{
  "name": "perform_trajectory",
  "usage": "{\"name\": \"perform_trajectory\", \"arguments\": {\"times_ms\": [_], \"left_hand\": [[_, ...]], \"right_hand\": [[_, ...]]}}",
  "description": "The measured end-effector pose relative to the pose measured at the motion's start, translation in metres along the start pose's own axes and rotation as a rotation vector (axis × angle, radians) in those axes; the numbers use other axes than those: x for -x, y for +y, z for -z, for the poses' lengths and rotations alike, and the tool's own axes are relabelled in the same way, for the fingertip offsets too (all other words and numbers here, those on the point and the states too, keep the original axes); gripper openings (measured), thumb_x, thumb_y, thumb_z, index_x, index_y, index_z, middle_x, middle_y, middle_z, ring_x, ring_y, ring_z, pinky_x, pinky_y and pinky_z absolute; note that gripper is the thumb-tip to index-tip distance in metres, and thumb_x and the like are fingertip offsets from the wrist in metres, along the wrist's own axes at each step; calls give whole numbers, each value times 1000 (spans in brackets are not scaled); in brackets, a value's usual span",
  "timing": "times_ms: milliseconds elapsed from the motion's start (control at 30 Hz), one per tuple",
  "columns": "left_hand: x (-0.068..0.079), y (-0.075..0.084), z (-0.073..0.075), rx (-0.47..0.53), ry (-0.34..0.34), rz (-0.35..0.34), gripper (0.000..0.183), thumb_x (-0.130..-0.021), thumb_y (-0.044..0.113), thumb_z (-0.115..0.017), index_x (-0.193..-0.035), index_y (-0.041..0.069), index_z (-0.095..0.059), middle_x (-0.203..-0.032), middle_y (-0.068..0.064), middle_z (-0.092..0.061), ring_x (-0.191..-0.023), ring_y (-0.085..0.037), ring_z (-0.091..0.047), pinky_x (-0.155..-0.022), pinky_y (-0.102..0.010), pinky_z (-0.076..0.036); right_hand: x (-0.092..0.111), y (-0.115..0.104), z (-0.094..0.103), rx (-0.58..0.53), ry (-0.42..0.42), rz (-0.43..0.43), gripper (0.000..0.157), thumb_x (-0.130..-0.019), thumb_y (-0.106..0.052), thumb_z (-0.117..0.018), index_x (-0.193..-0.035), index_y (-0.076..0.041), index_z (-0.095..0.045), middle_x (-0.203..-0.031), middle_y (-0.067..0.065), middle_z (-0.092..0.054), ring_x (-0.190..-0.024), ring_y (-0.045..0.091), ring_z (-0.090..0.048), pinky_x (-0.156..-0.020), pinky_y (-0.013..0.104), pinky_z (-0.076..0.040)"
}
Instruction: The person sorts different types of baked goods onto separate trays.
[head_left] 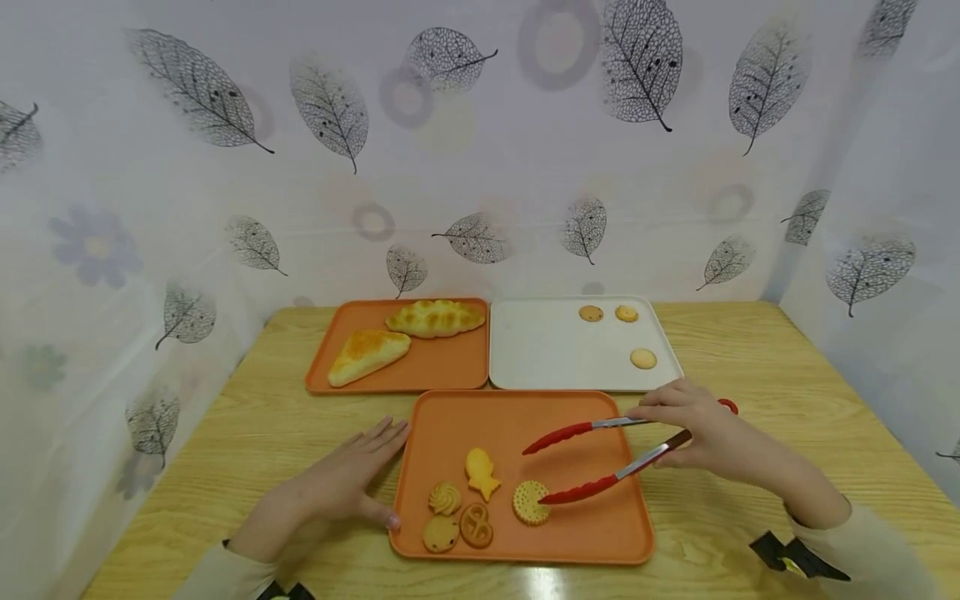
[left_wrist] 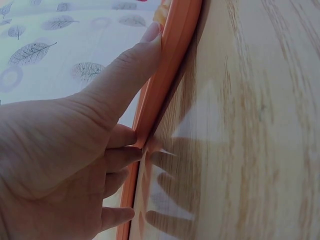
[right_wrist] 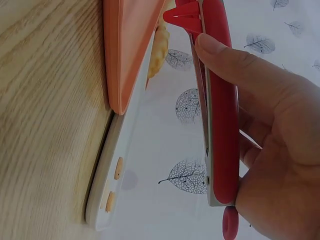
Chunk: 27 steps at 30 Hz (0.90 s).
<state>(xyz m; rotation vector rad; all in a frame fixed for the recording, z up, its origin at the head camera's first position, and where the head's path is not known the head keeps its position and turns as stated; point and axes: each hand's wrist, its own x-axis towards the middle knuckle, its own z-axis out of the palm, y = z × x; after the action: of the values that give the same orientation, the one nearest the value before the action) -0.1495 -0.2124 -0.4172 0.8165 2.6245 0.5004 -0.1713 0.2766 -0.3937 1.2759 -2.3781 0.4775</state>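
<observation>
My right hand (head_left: 701, 429) grips a pair of red-tipped tongs (head_left: 637, 462) by the handles, and their jaws are spread over the front orange tray (head_left: 570, 417). The lower tong tip is right at the edge of a round dotted cracker (head_left: 531, 503). At the tray's left edge rests my left hand (head_left: 341, 475), fingers spread and thumb at the rim; in the left wrist view its thumb (left_wrist: 132, 65) lies along the tray wall. Left of the cracker lie a fish-shaped cookie (head_left: 481, 473), a swirl cookie (head_left: 445, 498), a pretzel (head_left: 476, 526) and a round cookie (head_left: 440, 533).
Behind, a second orange tray (head_left: 442, 367) bears a braided bread (head_left: 435, 319) and a triangular bread (head_left: 369, 357). Beside it, a white tray (head_left: 555, 350) carries three small cookies, one of them plain and round (head_left: 642, 359). A leaf-print cloth (head_left: 480, 167) hangs around the wooden table (head_left: 247, 433).
</observation>
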Motion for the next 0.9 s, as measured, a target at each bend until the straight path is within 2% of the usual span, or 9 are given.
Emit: {"name": "perform_trajectory", "arguments": {"times_ms": [167,333,533,900], "left_hand": [[-1,2,-1,5,5,7,120,-70,66,-71,-156,3,-17,-162,-19,-17,-151,-41,-9,-115,-67,-17],[-2,4,-2,9,2,20,120,-70,67,-71,-156,3,-17,-163,-19,-16,-151,-41,-8,-115,-67,-16],[-3,6,-3,13,-1,33,120,-70,67,-71,-156,4,-17,-163,-18,-15,-151,-40,-8,-116,-66,-16],[-3,7,-3,17,-3,36,121,-69,67,-71,-156,4,-16,-163,-18,-15,-151,-40,-8,-115,-67,-16]], "right_hand": [[-3,-2,-4,-44,-55,34,61,-57,-26,-91,-114,-20,-71,-105,-10,-64,-96,4,-48,-76,24,-39],[-5,-4,-6,-57,-102,40,58,-59,-25,-91,-114,-21,-72,-105,-10,-64,-98,7,-49,-77,28,-45],[-7,-4,-6,-101,-151,31,54,-63,-24,-89,-114,-20,-72,-105,-9,-64,-98,8,-48,-76,29,-45],[-11,1,-8,-86,-129,77,50,-64,-28,-89,-111,-18,-73,-102,-7,-65,-92,10,-50,-72,30,-45]]}}
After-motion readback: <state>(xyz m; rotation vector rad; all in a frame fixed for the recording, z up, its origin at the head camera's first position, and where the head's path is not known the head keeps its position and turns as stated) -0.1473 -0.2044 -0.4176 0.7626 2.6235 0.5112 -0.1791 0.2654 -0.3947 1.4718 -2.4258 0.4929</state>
